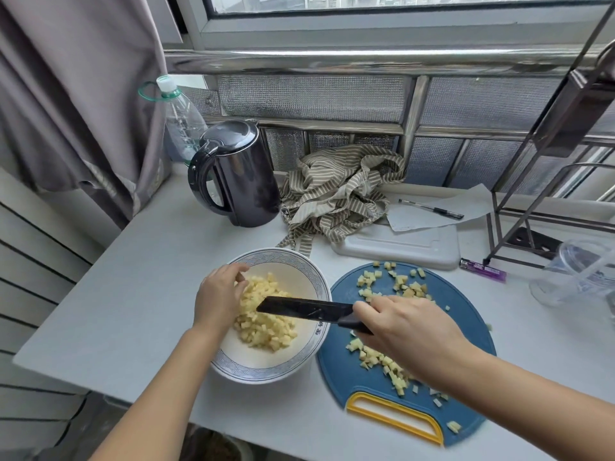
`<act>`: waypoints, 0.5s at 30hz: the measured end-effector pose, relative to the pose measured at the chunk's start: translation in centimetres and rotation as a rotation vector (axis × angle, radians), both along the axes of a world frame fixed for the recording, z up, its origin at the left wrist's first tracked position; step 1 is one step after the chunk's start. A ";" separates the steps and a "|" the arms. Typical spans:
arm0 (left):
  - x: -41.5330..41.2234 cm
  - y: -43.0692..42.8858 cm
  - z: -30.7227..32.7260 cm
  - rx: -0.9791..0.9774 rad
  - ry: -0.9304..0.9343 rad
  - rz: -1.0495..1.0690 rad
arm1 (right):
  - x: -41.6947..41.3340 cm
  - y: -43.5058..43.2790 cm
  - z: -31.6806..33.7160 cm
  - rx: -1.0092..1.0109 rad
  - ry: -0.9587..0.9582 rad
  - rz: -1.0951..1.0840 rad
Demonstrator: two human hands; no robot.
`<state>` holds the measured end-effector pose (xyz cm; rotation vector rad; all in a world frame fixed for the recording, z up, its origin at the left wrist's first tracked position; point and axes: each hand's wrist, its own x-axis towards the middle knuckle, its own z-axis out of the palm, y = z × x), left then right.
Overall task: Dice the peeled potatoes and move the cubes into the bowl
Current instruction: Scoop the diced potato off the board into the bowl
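Note:
A white bowl with a blue patterned rim sits left of a round blue cutting board with a yellow handle. The bowl holds a heap of pale yellow potato cubes. More cubes lie scattered on the board's far side, and another cluster lies near its front. My right hand grips a black knife whose flat blade reaches out over the bowl. My left hand hovers over the bowl's left side, fingers curled loosely above the cubes, holding nothing that I can see.
A dark electric kettle and a plastic bottle stand at the back left. A striped cloth, a white board, paper with a pen, a purple lighter, a clear container and a metal rack occupy the back and right.

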<state>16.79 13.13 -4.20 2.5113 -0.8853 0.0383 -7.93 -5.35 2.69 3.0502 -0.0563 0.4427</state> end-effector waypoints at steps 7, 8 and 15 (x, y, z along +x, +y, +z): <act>0.4 -0.3 0.2 -0.021 -0.084 0.112 | -4.3 -3.3 -1.6 0.202 0.029 -0.182; 0.1 -0.6 0.4 -0.028 -0.064 0.117 | -5.2 -4.1 -2.2 0.228 0.015 -0.230; -6.4 -7.0 3.1 -0.217 0.097 -0.140 | -11.3 -11.2 -7.1 0.351 -0.018 -0.649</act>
